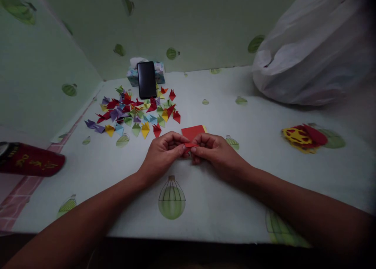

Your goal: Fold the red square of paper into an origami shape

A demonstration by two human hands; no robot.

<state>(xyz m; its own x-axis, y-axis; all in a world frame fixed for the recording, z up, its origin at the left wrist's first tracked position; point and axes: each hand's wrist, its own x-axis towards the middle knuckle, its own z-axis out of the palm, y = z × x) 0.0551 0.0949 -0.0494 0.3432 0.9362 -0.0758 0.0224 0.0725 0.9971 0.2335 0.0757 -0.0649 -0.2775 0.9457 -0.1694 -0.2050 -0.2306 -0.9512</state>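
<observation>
A small red folded paper (190,145) is being pinched between the left hand (164,151) and the right hand (214,153), just above the worktop (132,206). Light, thin and easily creased, it is probably calling for gentle fingertip holds at both ends. Its long axis is running left to right; which end is the front cannot be told.
</observation>
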